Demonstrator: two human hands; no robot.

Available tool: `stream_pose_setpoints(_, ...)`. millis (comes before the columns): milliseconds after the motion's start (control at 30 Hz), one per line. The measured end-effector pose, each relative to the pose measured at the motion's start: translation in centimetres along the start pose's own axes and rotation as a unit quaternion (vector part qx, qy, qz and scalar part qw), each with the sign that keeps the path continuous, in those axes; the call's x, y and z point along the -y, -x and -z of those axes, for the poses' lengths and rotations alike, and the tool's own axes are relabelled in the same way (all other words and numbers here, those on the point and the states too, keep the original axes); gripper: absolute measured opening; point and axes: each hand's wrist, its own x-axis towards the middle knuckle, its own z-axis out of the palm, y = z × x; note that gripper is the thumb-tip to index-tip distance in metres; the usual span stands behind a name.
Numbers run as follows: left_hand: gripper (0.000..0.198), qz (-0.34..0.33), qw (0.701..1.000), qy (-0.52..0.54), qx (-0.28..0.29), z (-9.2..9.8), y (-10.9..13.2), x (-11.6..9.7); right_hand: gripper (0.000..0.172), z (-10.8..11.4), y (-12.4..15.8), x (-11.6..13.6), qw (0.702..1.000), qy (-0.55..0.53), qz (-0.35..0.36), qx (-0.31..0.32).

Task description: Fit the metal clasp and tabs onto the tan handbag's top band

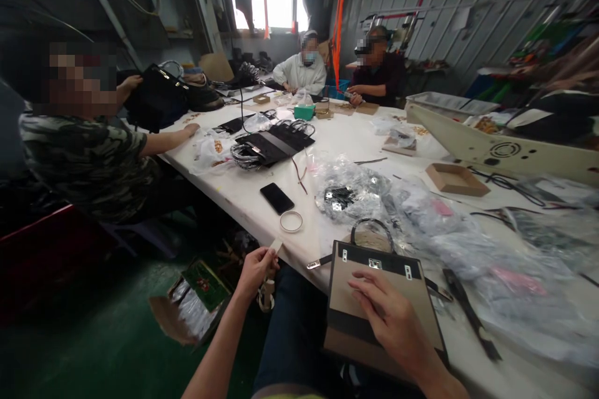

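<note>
My left hand [256,271] is at the near table edge, thumb and fingers pinching a small pale strip [277,244]. A tan and black handbag [346,305] leans over the table edge in front of me, with metal fittings along its dark top band and an upright black handle. Over the front of the bag is my right hand [390,312], fingers stretched out and holding nothing; whether it touches the panel I cannot tell. A roll of tape [291,221] lies flat beyond my left hand, close to a black phone [277,198]. Left of the bag, a strap end with a metal clasp [319,263] shows.
Plastic bags [449,230] with dark parts cover much of the table's right side. A black strap [470,318] and an open cardboard box [456,179] lie there. More black handbags [276,143] rest farther back. Co-workers sit left [88,156] and at the far end [302,75].
</note>
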Motion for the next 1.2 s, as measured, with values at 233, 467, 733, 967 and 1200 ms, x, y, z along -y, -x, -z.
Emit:
stream_pose_setpoints(233, 0.049, -0.088, 0.995, -0.034, -0.01, -2.4, 1.3, -6.8, 0.024, -0.4, -0.8, 0.1, 0.999, -0.024, -0.016, -0.017)
stream_pose_setpoints(467, 0.031, -0.242, 0.953, -0.183, 0.02, -5.4, 3.2, -9.8, 0.027, 0.4, -5.0, 3.8, 0.99, -0.105, -0.046, -0.08)
stream_pose_setpoints(733, 0.022, -0.271, 0.946, -0.159, 0.077, -8.2, 4.7, -9.9, 0.015, 1.0, -10.0, 6.7, 0.975, -0.204, -0.05, -0.068)
stream_pose_setpoints(967, 0.027, -0.373, 0.907, -0.193, -0.017, -8.0, 3.6, -6.0, 0.015, 1.5, -9.6, 6.0, 0.983, -0.183, -0.01, -0.023)
stream_pose_setpoints(1200, 0.062, -0.367, 0.916, -0.126, 0.105, -8.5, 2.3, -7.4, 0.024, 2.3, -9.1, 5.5, 0.977, -0.199, 0.073, 0.014)
